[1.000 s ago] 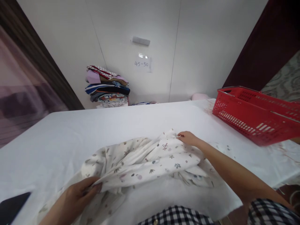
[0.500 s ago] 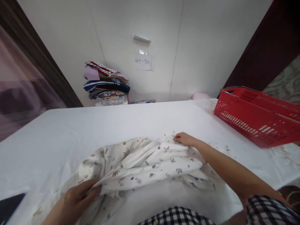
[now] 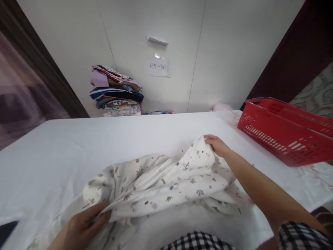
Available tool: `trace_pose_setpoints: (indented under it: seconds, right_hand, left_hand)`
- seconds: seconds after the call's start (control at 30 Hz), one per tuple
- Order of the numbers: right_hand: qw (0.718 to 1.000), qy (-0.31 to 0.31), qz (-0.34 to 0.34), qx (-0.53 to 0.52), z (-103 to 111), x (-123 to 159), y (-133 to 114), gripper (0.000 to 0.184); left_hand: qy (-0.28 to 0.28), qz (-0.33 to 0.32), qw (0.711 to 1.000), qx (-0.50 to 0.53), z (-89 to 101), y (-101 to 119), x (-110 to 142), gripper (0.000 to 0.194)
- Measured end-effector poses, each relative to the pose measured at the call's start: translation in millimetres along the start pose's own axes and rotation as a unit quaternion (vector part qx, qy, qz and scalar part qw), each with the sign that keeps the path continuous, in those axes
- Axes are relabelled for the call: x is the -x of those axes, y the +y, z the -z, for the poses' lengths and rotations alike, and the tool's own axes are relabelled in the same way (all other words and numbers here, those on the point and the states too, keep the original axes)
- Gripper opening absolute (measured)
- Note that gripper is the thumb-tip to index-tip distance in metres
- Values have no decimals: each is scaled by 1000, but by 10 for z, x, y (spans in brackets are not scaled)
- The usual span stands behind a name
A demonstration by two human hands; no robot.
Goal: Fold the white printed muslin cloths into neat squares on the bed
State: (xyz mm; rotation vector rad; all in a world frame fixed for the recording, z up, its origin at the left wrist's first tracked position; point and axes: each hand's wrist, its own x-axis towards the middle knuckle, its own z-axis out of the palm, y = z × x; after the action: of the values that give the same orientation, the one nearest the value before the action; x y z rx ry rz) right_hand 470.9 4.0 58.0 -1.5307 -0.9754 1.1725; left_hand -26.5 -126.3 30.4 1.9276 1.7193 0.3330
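A white cloth point(image 3: 166, 184) printed with small leaves and dots lies bunched and creased in front of me; whether it is a garment or a sheet I cannot tell. My left hand point(image 3: 83, 222) pinches its near left edge between thumb and fingers. Farther off to the right, my right hand point(image 3: 217, 144) grips a corner of the same cloth and holds it raised off the table in a peak. Between both hands the fabric hangs in loose diagonal folds, and part of it is hidden beneath the upper layer.
A white-covered table point(image 3: 117, 135) carries the cloth. At the right stands a red plastic basket point(image 3: 283, 132). Beyond the far edge is a stack of folded clothes point(image 3: 117, 90), beside a wall with a paper sign point(image 3: 160, 67). A dark flat object point(image 3: 7, 231) lies at the lower left.
My right hand has moved up and away to the right, lifting the cloth's corner into a peak. The left hand keeps its hold almost in place.
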Motion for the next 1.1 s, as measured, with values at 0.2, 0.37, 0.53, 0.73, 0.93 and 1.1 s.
trace_pose_setpoints:
  seconds: [0.2,0.37,0.53,0.73,0.93,1.1]
  right_hand:
    - [962,-247,-88,75,-64,303,105,38]
    - [930,-323,-80,154,-191,445,110,34]
    - [948,-169,16,271,-313,80,184,29]
    - [876,-80,18,475,-444,-315,331,19]
    - [833,-52,0,551,-528,-329,382,20]
    - [806,-31,-21,591,-526,-261,375,25]
  left_hand:
    - [36,24,999,19,-49,-11,32,40]
    - [36,24,999,16,-48,1,9,37]
    - [28,29,999,32,-34,58,4,37]
    - [24,18,998,49,-53,84,39,38]
    - [79,7,995,58,-59,216,59,34]
    - [94,9,994,54,-91,179,67,37]
